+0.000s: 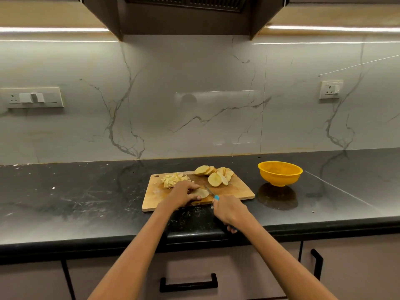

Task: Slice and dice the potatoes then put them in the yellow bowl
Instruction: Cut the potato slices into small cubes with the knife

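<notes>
A wooden cutting board (240, 191) lies on the black counter. Round potato slices (215, 175) are piled at its far right, and a heap of diced potato (173, 180) sits at its far left. My left hand (184, 194) holds a potato slice (202, 193) flat on the board's near edge, fingers curled over it. My right hand (229, 212) grips a knife with a blue handle; its blade (208, 190) rests against the right side of that slice. The yellow bowl (279, 173) stands to the right of the board and looks empty.
The black counter (86, 198) runs left and right, with a marble wall behind it. Wall sockets sit at left (34, 97) and right (331, 89). Below the counter edge are drawers with black handles (188, 283).
</notes>
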The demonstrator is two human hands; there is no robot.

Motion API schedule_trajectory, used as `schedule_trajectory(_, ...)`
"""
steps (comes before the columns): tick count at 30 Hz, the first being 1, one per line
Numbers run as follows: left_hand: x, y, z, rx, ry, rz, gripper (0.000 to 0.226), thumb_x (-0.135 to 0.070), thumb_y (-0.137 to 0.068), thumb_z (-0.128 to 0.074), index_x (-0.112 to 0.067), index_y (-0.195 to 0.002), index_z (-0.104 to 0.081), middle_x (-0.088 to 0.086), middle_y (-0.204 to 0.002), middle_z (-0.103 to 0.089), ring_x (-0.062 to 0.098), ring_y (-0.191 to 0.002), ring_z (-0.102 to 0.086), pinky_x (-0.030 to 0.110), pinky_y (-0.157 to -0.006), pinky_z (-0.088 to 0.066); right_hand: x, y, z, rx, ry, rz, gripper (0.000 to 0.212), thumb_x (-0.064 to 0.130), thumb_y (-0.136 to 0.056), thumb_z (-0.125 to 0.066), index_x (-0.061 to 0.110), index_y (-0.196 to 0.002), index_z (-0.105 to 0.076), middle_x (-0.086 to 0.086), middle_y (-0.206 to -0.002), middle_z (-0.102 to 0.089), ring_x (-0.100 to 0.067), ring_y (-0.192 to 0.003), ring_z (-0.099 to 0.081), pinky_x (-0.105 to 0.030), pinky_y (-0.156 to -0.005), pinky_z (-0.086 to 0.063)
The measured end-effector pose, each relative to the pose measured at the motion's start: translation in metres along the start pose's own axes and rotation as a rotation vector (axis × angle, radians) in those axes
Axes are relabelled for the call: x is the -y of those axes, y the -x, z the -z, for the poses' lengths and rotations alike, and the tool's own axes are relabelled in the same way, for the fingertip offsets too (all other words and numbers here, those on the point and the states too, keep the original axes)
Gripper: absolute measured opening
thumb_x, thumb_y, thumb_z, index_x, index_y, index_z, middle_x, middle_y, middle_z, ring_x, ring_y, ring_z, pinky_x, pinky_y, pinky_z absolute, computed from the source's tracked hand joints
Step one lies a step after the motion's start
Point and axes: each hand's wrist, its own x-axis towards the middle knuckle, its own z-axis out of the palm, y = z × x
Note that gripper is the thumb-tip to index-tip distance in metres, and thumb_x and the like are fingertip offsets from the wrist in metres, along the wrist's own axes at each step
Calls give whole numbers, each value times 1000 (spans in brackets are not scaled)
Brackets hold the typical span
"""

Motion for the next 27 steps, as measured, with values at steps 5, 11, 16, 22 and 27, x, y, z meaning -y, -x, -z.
schedule_trajectory(5,-1,6,-9,-69,-8,-40,36,-20,-88,-61,-3,-119,-61,12,-123,-60,24,-117,-51,31,-101,-36,5,1,-4,-11,24,18,44,34,-103,-33,4,-74,-46,-11,-60,-57,-18,-45,-55,-23,-43,-45)
schedule_trajectory(11,0,7,-11,-79,34,-62,33,-28,-90,-59,-5,-113,-65,8,-119,-62,18,-111,-53,29,-99,-38,6,0,-4,4,39,8,42,34,-102,-32,2,-82,-50,-12,-62,-58,-18,-45,-56,-23,-41,-44)
schedule_trajectory(16,2,9,-16,-121,19,-58,42,-29,-89,-60,-5,-123,-58,6,-134,-54,18,-123,-48,30,-106,-33,5,-5,-5,30,24,-6,44,35,-102,-31,-2,-97,-54,-13,-67,-62,-18,-46,-58,-23,-37,-42)
schedule_trajectory(22,-1,9,-17,-133,3,-63,40,-25,-89,-61,-2,-122,-59,10,-134,-54,20,-125,-48,33,-108,-33,21,-10,-1,121,69,-32,33,21,-101,-32,-4,-90,-51,-15,-68,-57,-23,-56,-58,-28,-52,-49)
schedule_trajectory(27,-4,13,-16,-138,41,-46,40,-23,-89,-62,0,-121,-59,12,-132,-55,21,-124,-49,27,-105,-33,24,5,0,117,128,-5,30,21,-102,-34,-2,-90,-50,-17,-82,-58,-30,-82,-65,-35,-73,-54)
